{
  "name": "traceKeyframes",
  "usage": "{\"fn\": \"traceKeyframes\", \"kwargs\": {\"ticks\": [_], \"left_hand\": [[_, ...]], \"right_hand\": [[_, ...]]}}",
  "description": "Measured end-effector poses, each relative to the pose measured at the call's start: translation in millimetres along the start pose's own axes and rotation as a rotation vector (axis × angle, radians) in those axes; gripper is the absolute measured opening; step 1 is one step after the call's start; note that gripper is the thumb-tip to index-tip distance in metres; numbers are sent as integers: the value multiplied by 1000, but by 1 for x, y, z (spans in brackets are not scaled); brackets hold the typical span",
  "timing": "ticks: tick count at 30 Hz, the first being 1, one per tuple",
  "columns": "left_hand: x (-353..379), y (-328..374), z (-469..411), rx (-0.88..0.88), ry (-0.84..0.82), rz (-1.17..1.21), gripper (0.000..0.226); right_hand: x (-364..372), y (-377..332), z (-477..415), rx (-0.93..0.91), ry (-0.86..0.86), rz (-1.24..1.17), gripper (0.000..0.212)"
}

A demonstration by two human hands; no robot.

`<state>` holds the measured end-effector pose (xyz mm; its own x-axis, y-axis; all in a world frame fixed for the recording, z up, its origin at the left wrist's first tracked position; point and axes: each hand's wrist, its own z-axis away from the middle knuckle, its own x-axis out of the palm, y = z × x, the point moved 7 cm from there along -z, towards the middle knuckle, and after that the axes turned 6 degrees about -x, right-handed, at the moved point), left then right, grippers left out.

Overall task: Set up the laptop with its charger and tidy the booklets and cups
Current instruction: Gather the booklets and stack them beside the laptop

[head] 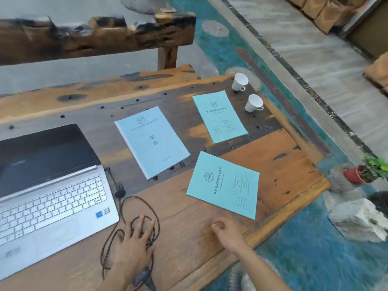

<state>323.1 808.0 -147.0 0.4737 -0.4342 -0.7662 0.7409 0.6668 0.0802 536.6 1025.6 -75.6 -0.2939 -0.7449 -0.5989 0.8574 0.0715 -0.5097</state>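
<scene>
An open silver laptop (50,185) lies at the left of the wooden table (283,156), its screen dark. A brown charger cable (144,203) runs from the laptop's right side and loops on the table. My left hand (134,246) rests flat on the coiled cable, fingers spread; the charger's dark plug (143,278) lies just under my wrist. My right hand (225,232) hovers loosely curled near the front edge, holding nothing. Three light-blue booklets lie apart: one in the middle (152,141), one further back (219,116), one tilted nearest me (224,184). Two white cups (239,81) (254,103) stand at the far right corner.
A rough wooden bench back (94,36) runs behind the table. To the right, beyond the table edge, stand a small potted plant (365,172) and a pale rock (361,219) on a blue painted floor.
</scene>
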Motion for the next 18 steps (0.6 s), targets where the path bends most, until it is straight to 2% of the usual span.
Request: {"fn": "traceKeyframes", "kwargs": {"ticks": [6,9,11,14,18], "left_hand": [[-3,-5,1,-53,32,33,77],[-3,-3,-2,-107,10,-4,78],[-7,-1,-2,-148,2,-57,79],[-12,5,-1,-251,14,-128,80],[-26,26,-6,-442,1,-248,82]], "right_hand": [[-41,-9,-41,-104,-74,242,30],[-75,-8,-76,-143,-90,287,33],[-97,-10,-106,-238,-82,364,39],[-118,-12,-157,-459,-65,580,69],[-113,11,-214,-545,-187,830,109]]}}
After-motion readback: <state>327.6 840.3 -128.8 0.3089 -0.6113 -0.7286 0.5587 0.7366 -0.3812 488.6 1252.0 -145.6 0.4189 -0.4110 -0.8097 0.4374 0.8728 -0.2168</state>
